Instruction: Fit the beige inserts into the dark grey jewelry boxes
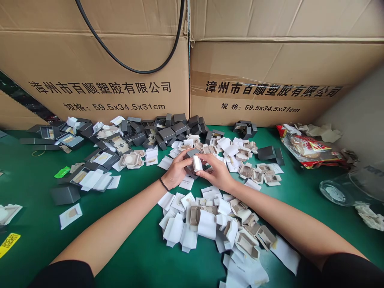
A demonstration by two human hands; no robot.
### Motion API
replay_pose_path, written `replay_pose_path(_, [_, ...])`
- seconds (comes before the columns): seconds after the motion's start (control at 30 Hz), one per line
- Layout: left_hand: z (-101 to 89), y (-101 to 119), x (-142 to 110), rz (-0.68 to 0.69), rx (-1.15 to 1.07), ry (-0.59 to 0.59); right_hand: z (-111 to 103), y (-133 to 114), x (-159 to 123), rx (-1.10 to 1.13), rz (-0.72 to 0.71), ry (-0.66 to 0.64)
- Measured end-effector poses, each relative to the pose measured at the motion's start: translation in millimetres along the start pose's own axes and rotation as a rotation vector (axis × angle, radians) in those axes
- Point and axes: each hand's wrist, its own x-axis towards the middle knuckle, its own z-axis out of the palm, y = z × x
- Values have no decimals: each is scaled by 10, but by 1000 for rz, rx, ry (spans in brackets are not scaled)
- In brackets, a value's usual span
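Observation:
At the middle of the table my left hand (175,173) is closed around a small dark grey box (192,153), partly hidden by the fingers. My right hand (220,175) meets it from the other side, thumb and fingers pinching a white folded card insert (197,163) at the front of the box. Whether the insert is partly inside the box I cannot tell. White and brown card inserts (240,146) lie behind my hands. A bigger heap of inserts and leaflets (207,225) spreads in front of them.
Dark boxes (171,134), some opened, pile along the back against large cartons (96,80). More boxes (65,195) and a green tag (62,172) are on the left. A red food packet (312,148) and a clear cup (354,188) stand right. A black cable (144,72) hangs above.

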Motion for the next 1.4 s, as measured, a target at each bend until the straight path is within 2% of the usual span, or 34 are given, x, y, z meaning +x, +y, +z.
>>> replay_pose_path(0.17, [-2, 9, -8, 5, 13, 40, -5, -17, 3, 4, 14, 35])
replay_pose_path(0.4, [26, 0, -17, 48, 73, -3, -19, -20, 4, -53, -4, 108])
replay_pose_path(0.7, [44, 31, -42, 38, 153, -46, -22, -41, 3, -26, 34, 103])
replay_pose_path(0.83, [44, 37, -48, 46, 176, -61, -21, -45, 0, 0, 57, 42])
replay_pose_path(1.4, [27, 23, -30, 54, 124, -56, 0, -18, 0, -45, 105, -6])
